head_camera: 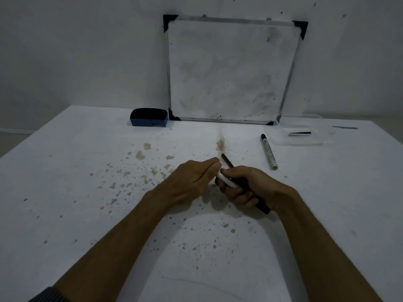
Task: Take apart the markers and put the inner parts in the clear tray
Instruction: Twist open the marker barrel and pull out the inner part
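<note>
A: Item one, the marker in hand [226,180]. Where was it held?

B: Between both hands, low over the worktop [87,171]. The right hand [246,188] was clamped round its white barrel, with a black rod, cap or inner part I could not tell, lying in the same fist and poking out front and back. The left hand [192,177] was closed at the barrel's end, fingertips pinched there; what they pinched was hidden.

A: Step, by your reckoning?

B: Pulling the end off or drawing the core out. Done well, I judged: right hand steady, left pulling straight along the barrel's axis with a slight twist, no bending, the inky part kept off the palm.

A: Item two?

B: A second marker [268,154], lying flat beyond and to the right of the right hand, black tip away from the person, apparently not yet opened.

A: The destination?

B: The clear tray [281,140], farther off again past that marker, holding one thin dark piece [299,133], likely an inner part already delivered.

A: Remaining entries?

B: A whiteboard [229,70] propped against the wall straight ahead of the hands, a blue eraser [149,118] ahead and left of the left hand, and brown stains [139,154] spattered across the worktop round both hands.
</note>
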A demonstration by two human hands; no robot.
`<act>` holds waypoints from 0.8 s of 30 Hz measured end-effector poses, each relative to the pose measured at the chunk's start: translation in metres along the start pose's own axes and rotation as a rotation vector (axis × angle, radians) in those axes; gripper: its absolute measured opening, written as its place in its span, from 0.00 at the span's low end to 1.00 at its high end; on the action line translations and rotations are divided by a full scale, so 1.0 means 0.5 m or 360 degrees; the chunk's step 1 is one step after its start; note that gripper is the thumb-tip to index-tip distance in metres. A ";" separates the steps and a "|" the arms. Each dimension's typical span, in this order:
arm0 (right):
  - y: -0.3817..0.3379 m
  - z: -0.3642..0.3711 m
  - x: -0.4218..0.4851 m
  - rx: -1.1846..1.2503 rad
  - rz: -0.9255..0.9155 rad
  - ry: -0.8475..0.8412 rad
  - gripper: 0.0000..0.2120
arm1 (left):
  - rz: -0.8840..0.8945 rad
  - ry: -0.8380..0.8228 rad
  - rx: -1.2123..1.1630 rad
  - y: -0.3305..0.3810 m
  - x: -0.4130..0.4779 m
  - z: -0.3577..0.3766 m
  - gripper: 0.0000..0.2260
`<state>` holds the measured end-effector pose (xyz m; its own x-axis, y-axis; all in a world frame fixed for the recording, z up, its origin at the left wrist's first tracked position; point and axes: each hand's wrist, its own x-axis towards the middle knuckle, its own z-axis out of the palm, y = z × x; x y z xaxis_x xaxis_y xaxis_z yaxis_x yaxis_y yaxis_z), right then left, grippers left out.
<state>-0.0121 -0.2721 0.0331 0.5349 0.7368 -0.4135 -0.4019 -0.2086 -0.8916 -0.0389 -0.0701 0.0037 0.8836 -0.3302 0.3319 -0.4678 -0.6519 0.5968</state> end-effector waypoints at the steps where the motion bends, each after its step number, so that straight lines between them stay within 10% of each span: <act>1: 0.000 0.003 0.002 -0.0040 -0.0054 0.0002 0.18 | -0.0021 0.0040 -0.0022 0.000 0.000 0.001 0.16; 9: 0.011 0.019 0.007 -0.0792 -0.0528 0.0506 0.18 | -0.0321 0.0014 0.0037 0.003 0.011 -0.005 0.22; 16: 0.001 0.022 0.012 0.0118 -0.0055 0.0090 0.22 | -0.0098 -0.0004 0.0011 -0.001 -0.002 -0.014 0.18; 24: 0.006 0.034 0.018 -0.0271 -0.0341 0.0283 0.20 | -0.0258 0.0105 0.0034 -0.002 0.015 -0.021 0.24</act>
<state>-0.0211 -0.2551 0.0299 0.7215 0.6547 -0.2254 -0.1439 -0.1765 -0.9737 -0.0321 -0.0645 0.0131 0.9439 -0.1746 0.2804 -0.3184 -0.7074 0.6310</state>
